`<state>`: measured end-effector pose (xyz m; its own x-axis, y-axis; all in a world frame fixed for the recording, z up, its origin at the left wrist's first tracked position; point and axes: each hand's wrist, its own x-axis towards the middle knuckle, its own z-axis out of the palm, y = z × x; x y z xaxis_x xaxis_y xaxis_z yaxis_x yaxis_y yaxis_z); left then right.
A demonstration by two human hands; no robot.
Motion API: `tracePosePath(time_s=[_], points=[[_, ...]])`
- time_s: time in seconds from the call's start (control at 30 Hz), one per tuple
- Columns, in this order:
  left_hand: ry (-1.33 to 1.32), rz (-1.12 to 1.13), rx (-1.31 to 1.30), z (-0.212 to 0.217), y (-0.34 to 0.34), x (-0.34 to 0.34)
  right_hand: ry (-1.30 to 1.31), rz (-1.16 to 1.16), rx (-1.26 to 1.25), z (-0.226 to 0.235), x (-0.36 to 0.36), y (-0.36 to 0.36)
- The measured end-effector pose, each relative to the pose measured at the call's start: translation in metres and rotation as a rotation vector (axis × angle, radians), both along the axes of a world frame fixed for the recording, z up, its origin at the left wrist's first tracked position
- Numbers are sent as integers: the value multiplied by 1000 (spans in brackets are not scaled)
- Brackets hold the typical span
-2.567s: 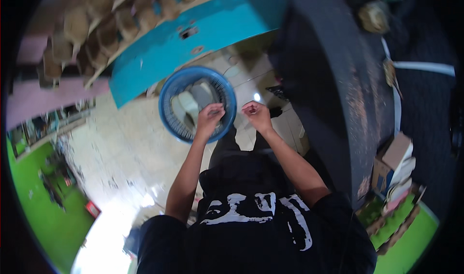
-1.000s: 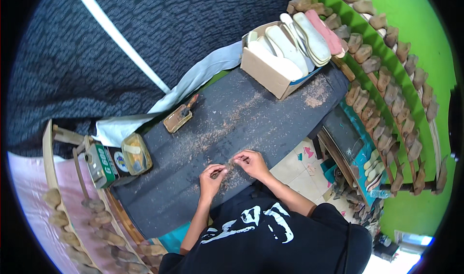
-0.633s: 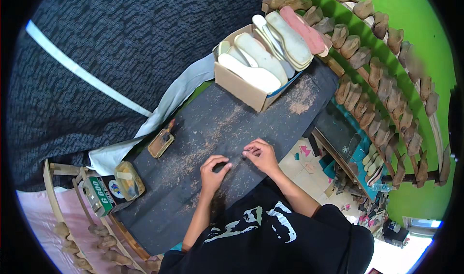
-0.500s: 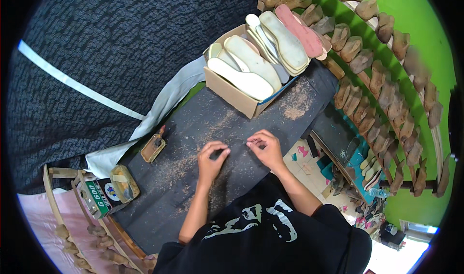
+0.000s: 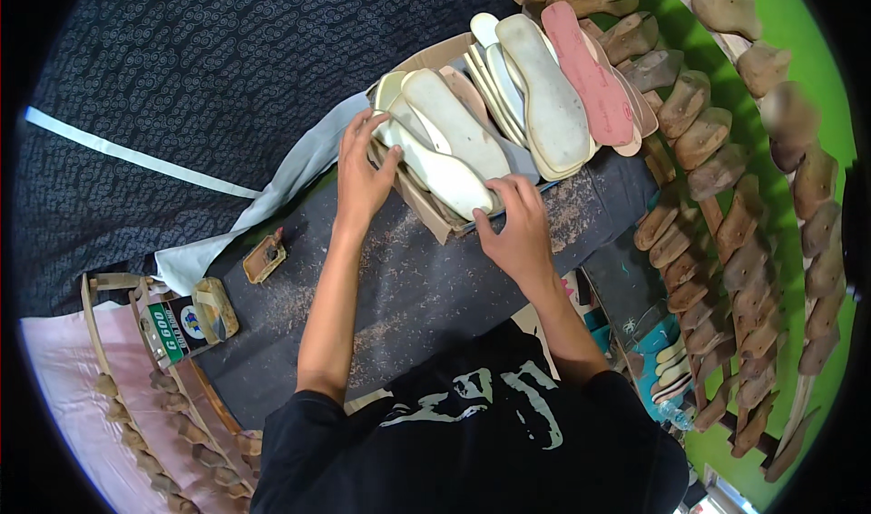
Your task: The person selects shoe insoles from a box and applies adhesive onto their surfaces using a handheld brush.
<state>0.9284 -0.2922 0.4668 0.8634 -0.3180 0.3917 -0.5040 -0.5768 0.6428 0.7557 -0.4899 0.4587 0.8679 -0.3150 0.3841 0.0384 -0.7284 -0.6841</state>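
A white insole point(image 5: 445, 176) lies along the near side of a cardboard box point(image 5: 419, 207) full of insoles. My left hand point(image 5: 365, 171) has its fingers curled over the insole's left end, thumb on the near side. At the other end, my right hand point(image 5: 519, 231) pinches the insole between thumb and fingers. Behind it in the box stand a cream insole point(image 5: 458, 124) and a larger greyish insole point(image 5: 546, 92). A pink insole point(image 5: 590, 78) leans at the box's right end.
The dark table point(image 5: 313, 319) is strewn with brown shavings. On its left are a small crusted tray point(image 5: 264, 258), a green-and-white can point(image 5: 177, 328) and a murky container point(image 5: 216, 310). Wooden shoe lasts point(image 5: 699, 137) line racks at right. Dark patterned cloth point(image 5: 227, 69) hangs behind.
Both hands have moved from above the bare tabletop forward to the box and taken hold of the white insole's two ends. The view has shifted slightly.
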Motion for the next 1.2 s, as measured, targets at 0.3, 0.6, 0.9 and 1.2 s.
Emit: tracePosePath(time_s=[0.3,0.6,0.9,1.2], points=[[22,39,34,-6,-3,22,93,-16,-15,0,15,-7],[49,58,-364,23,45,-9,-8,19,186,-7,4,6],[286,140,-707,-37,189,-125,42,89,371,-9,-26,81],[515,270,-515,-99,307,-261,232,259,637,-98,-40,201]])
